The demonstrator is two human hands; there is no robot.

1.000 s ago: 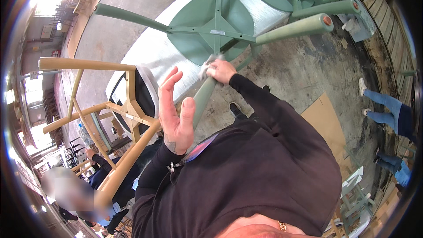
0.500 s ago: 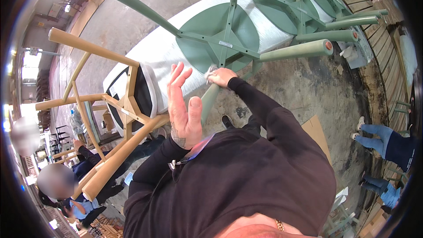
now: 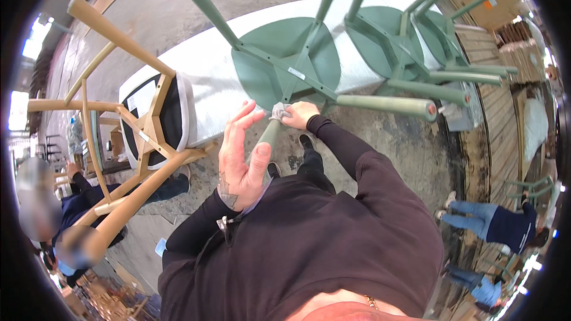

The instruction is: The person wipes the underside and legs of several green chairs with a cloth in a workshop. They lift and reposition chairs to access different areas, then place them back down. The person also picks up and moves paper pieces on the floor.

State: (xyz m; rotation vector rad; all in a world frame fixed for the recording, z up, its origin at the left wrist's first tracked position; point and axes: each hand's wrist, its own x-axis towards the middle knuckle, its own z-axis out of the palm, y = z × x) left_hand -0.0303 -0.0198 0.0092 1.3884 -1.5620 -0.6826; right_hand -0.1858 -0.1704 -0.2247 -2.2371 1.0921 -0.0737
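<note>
A green round-seated stool (image 3: pixel 253 74) lies upside down on a silvery-wrapped table, its legs pointing up and outward. My right hand (image 3: pixel 301 115) is closed on a crumpled grey cloth (image 3: pixel 279 111) and presses it around the stool's near leg (image 3: pixel 271 133), close to the seat. My left hand (image 3: pixel 241 163) is raised in front of that leg, with fingers stretched and thumb apart. No object shows in it; whether its palm touches the leg's tip is hidden.
More upturned green stools (image 3: pixel 386 35) stand to the right on the wrapped table (image 3: pixel 205 62). At left, an upturned wooden chair (image 3: pixel 156 113) reaches toward me. A person (image 3: pixel 89 202) is behind it; another person (image 3: pixel 499 223) stands far right, beside wooden slats (image 3: pixel 476 53).
The whole view has shifted slightly. My right hand stays at the near leg by the seat, the cloth now showing more fully around it. My left hand remains raised and spread.
</note>
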